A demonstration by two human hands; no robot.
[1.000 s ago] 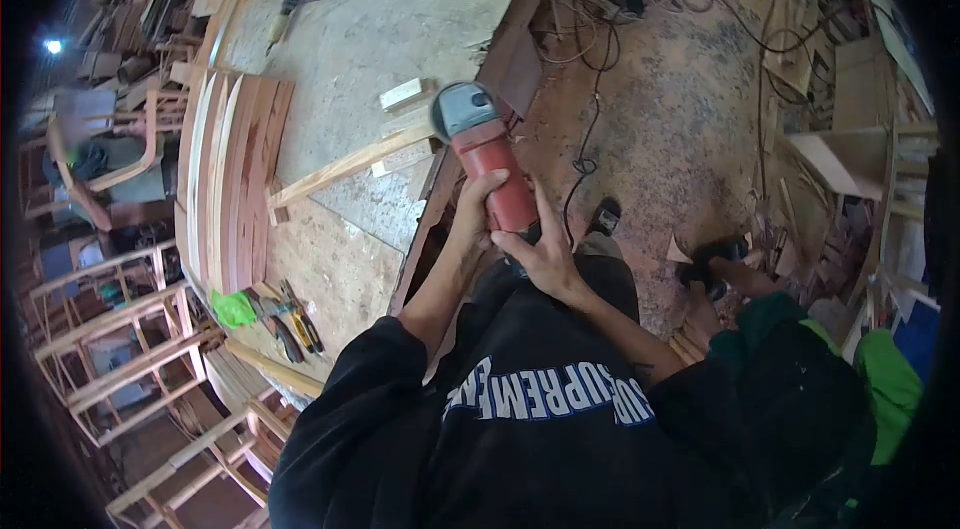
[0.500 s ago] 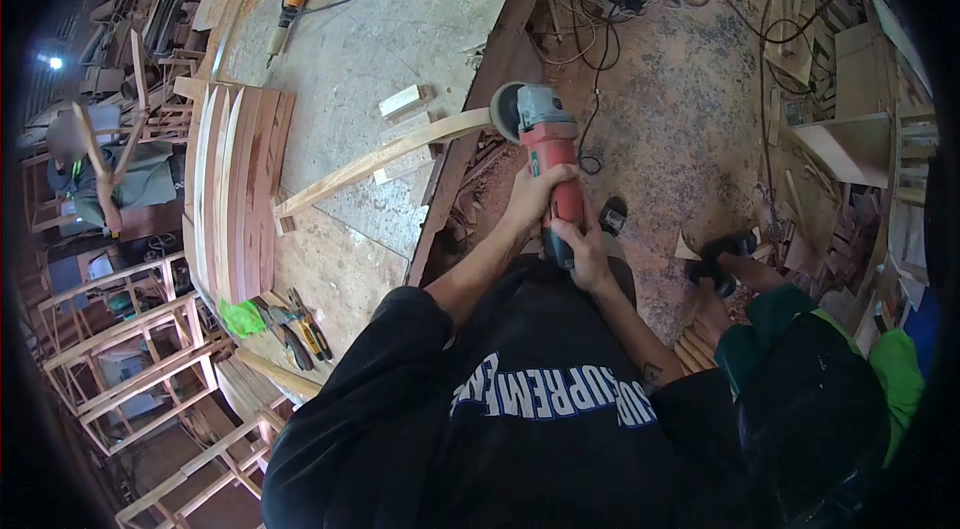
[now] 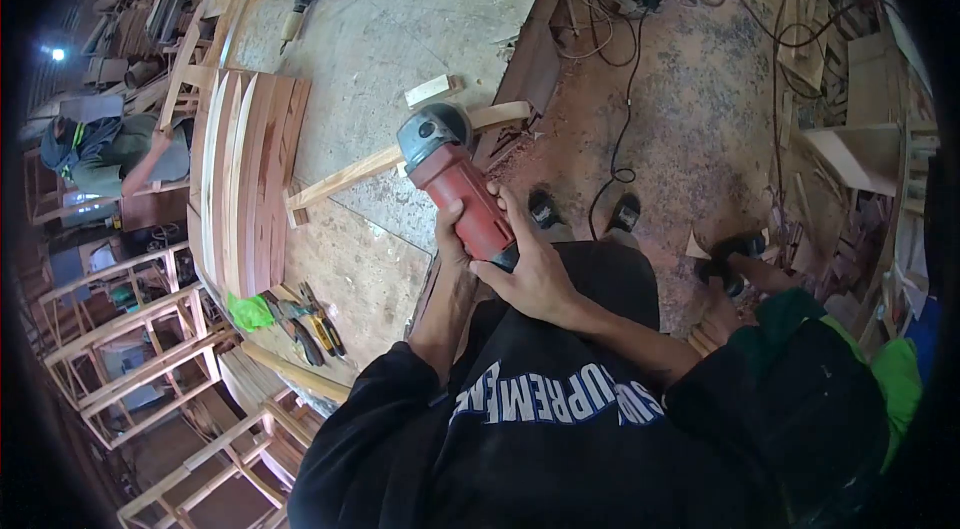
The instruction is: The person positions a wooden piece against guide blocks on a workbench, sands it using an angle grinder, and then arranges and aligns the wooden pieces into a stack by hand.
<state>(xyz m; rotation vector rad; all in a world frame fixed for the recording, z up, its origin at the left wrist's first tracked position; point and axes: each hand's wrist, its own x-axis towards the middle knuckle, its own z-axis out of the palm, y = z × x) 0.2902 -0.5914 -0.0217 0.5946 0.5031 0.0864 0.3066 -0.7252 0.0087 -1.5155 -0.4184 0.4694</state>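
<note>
Where the grinder (image 3: 458,197) tilts, pale wood (image 3: 352,175) curves beneath

The left hand (image 3: 452,234) is curled in a grip, thumb uppermost; the right hand (image 3: 538,277), also gripping, sits just beside it, nearer the torso (image 3: 560,459). Behind the hands, the bare right forearm (image 3: 635,344) slants outward.

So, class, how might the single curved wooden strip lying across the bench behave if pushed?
The strip probably feels stiff, since it looks like solid wood. Its slim shape suggests it is fairly light. Its curve probably makes swinging or sliding likelier than rolling.
</note>
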